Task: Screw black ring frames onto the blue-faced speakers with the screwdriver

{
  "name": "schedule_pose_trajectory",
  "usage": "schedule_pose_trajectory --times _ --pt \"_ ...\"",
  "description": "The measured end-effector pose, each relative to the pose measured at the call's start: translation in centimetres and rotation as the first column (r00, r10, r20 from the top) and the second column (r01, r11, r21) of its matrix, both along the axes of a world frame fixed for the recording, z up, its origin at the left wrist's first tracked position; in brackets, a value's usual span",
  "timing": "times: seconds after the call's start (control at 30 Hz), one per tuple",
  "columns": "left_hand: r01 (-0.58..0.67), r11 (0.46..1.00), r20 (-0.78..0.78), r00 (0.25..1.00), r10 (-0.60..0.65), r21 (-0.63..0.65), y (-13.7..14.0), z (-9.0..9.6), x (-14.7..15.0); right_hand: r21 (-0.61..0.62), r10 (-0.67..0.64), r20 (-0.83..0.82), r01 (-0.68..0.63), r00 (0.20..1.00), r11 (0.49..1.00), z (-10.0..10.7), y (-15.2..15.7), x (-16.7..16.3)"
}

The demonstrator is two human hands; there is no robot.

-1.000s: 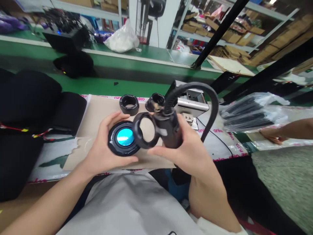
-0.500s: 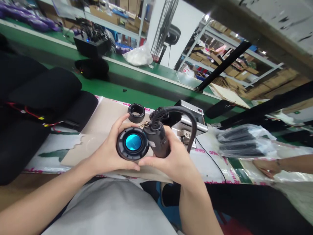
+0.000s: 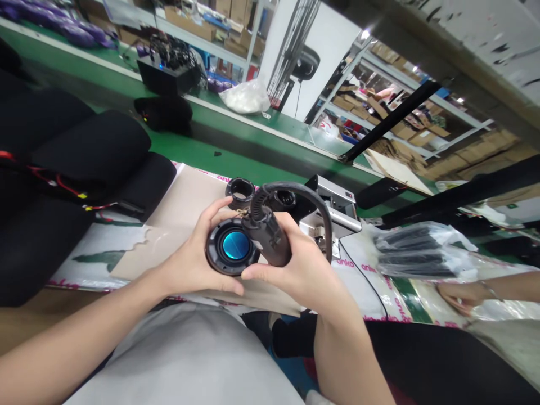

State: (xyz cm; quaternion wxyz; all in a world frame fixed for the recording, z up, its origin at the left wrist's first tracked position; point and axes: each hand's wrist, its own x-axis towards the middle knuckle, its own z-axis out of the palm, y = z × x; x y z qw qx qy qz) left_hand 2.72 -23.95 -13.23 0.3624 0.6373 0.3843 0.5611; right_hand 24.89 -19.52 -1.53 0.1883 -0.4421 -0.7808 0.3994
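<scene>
Behind the green worktop (image 3: pixel 202 154), brown cardboard boxes (image 3: pixel 189 23) stand on pale metal shelves (image 3: pixel 254 36), and a whitish plastic bag (image 3: pixel 247 97) holds contents too unclear to tell. To the right, a clear plastic bag (image 3: pixel 460 261) contains long black strips (image 3: pixel 400 262). Over a tan cardboard sheet (image 3: pixel 169 242), the left hand (image 3: pixel 192 261) has its grip around a round black housing (image 3: pixel 216 254) with a glossy blue disc (image 3: pixel 236 246) inside; the right hand (image 3: pixel 301 261) grasps a black cylindrical part (image 3: pixel 272 239) just beside it.
</scene>
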Motion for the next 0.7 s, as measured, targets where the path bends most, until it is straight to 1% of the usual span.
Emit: schedule_pose_trajectory --times 0.07,0.17,0.23,0.33,0.43,0.53,0.6,0.7 --pt "-0.007 1.000 0.008 1.000 0.007 0.028 0.1 -0.4 0.1 0.015 -0.035 0.030 0.035 0.999 0.999 0.2 -0.5 -0.2" --pt "-0.004 0.999 0.045 0.999 0.002 0.053 0.2 -0.8 0.4 0.002 -0.123 0.086 0.124 0.989 0.992 0.3 -1.6 -0.4" --pt "-0.003 0.998 0.051 0.999 -0.001 0.065 0.2 -0.9 0.4 -0.010 -0.140 0.106 0.142 0.984 0.990 0.4 -2.0 -0.5" --pt "0.010 0.998 0.023 1.000 -0.011 0.056 0.1 -0.6 0.3 -0.003 -0.080 0.095 0.081 0.992 0.997 0.6 -1.6 -0.4" --pt "0.017 1.000 -0.005 1.000 -0.017 0.025 0.1 -0.2 0.2 -0.004 0.006 0.107 -0.005 0.994 1.000 0.9 -0.3 -0.1" --pt "0.010 1.000 -0.023 1.000 -0.009 0.029 0.2 0.1 0.1 0.004 0.091 0.101 -0.092 0.991 0.996 0.9 1.0 0.1" --pt "0.014 0.999 -0.032 0.999 -0.012 0.044 0.3 0.2 0.1 -0.012 0.103 0.060 -0.103 0.993 0.995 0.6 1.5 0.2" --pt "0.010 0.999 -0.043 0.999 -0.008 0.047 0.3 0.3 0.1 -0.052 0.047 0.022 -0.046 0.999 0.998 -0.1 1.1 0.3"
